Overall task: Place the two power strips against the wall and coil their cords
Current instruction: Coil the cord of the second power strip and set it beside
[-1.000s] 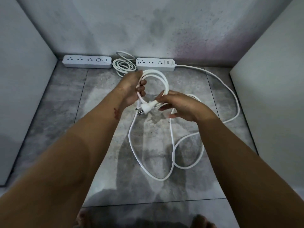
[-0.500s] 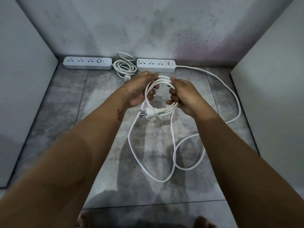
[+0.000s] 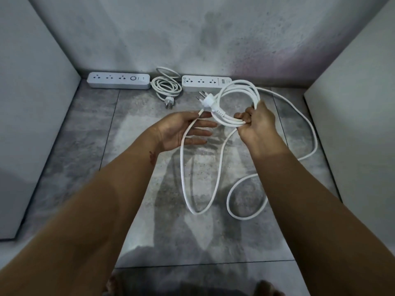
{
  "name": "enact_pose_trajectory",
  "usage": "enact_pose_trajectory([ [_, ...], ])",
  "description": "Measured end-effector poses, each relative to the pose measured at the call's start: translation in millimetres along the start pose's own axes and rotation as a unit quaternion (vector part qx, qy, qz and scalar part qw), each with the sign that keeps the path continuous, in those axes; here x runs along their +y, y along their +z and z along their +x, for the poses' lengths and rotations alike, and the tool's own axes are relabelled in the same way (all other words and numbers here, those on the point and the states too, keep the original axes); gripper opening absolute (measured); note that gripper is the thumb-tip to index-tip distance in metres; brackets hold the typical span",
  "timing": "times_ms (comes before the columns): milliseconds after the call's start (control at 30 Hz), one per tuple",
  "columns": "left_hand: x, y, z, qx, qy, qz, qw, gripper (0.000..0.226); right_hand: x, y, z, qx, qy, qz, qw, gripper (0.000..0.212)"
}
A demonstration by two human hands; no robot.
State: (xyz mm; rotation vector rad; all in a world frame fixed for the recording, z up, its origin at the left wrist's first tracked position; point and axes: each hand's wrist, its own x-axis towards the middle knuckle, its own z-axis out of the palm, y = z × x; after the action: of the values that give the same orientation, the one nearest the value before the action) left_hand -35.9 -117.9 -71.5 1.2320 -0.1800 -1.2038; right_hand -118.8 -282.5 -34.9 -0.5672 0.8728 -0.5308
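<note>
Two white power strips lie against the back wall: the left strip (image 3: 118,80) and the right strip (image 3: 205,82). The left strip's cord (image 3: 167,87) rests coiled between them, plug toward me. My right hand (image 3: 256,122) is closed around a coil of the right strip's cord (image 3: 237,97), whose plug (image 3: 207,101) sticks up at the coil's left side. My left hand (image 3: 186,131) is palm up with fingers spread, and a loose strand of the same cord runs across its fingers. The slack of this cord (image 3: 248,212) loops on the floor below my hands.
The floor (image 3: 85,150) is grey stone tile. White panels stand at the left (image 3: 32,103) and right (image 3: 359,116), closing in the space. My bare toes (image 3: 111,285) show at the bottom edge.
My hands have separated. The coil and plug moved right and up in my right hand, and my left hand opened, with only a strand lying over its fingers.
</note>
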Motion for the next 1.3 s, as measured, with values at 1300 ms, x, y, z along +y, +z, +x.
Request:
enact_pose_trajectory([
  [1300,24.1,32.8,10.2,0.096,0.052,0.188,0.976,0.057,19.3,-22.8,-2.4,-0.138,-0.298,-0.741,0.585,0.018],
])
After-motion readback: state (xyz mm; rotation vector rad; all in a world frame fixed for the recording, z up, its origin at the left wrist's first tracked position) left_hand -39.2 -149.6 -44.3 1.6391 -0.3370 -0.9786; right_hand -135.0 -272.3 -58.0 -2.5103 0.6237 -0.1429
